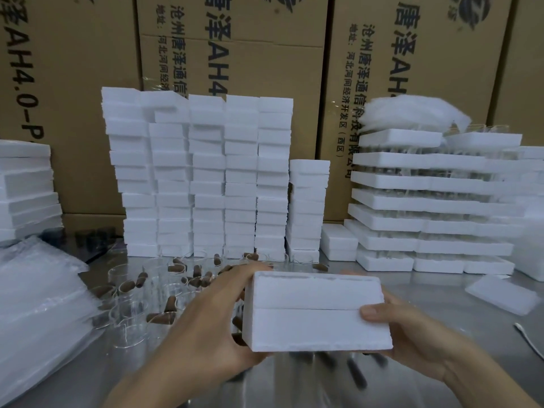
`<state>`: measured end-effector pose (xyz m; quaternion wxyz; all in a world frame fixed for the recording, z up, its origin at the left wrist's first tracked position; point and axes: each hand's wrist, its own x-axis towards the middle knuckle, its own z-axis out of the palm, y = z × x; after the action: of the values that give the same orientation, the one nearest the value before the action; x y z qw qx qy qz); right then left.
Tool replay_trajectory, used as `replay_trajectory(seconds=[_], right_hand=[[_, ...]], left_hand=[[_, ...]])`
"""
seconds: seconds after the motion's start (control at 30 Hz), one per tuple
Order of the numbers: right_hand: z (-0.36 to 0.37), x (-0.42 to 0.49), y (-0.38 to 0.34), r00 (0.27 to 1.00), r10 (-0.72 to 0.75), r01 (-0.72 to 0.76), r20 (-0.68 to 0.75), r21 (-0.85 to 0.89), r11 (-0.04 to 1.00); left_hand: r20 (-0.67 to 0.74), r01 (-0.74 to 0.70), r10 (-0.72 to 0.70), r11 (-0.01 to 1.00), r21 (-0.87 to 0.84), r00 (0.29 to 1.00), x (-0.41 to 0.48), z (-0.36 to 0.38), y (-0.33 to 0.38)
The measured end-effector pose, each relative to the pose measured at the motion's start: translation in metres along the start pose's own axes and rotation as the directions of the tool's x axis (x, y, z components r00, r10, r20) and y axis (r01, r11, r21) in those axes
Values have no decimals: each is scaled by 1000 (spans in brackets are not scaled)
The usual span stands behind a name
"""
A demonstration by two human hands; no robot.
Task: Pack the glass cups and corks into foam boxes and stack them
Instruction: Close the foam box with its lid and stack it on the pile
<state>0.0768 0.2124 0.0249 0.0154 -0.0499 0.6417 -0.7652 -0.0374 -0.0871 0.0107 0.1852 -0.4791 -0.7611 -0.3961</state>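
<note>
I see both hands holding one foam box (316, 313) in the lower middle of the frame, lifted clear of the worktop (435, 293). The left hand (212, 316) wraps the box's left end, fingers curled over the top corner and thumb down at the lower corner. The right hand (412, 328) clamps the right end, with its thumb flat on the near face and the other fingers hidden behind. A seam runs across the near face where the two halves meet, and the box sits slightly tilted.

Left of the box, clear glass cups (129, 316) stand on the worktop, and brown corks (176, 267) lie scattered among and beside them. I can see more corks as dark blurs under the box.

Behind that, across the middle of the frame, stand tall columns of stacked foam boxes (206, 178), with a shorter column (307, 207) just to their right. At the right, wide foam trays (426, 201) are layered with glass showing between them. A loose foam piece (500, 294) lies flat at the right, near a white cord (530, 338).

At the lower left lie clear plastic bags (35, 304), and above them another foam stack (26, 187). Printed cardboard cartons (235, 39) fill the top of the frame.
</note>
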Motion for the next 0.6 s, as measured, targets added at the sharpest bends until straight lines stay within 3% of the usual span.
replay_trajectory(seconds=[0.13,0.33,0.43,0.5,0.6], right_hand=[[-7,0,2,1000,-7,8,13,-21,1000],[-6,-1,-1,999,-46,43,-15,-134,990],[-13,-4,-8,986,-91,77,-143,-102,992],[-22,-6,-15,951,-150,125,-269,-105,986],[-38,-7,-23,829,-270,232,-489,-138,963]], left_hand=[[-22,-9,10,999,39,1000,0,1,-3],[-37,32,-35,997,-73,999,-4,8,-4],[-148,88,-100,993,-84,984,-5,18,4],[-293,106,-118,993,-55,949,-7,27,12],[-459,-38,56,998,50,887,-15,48,22]])
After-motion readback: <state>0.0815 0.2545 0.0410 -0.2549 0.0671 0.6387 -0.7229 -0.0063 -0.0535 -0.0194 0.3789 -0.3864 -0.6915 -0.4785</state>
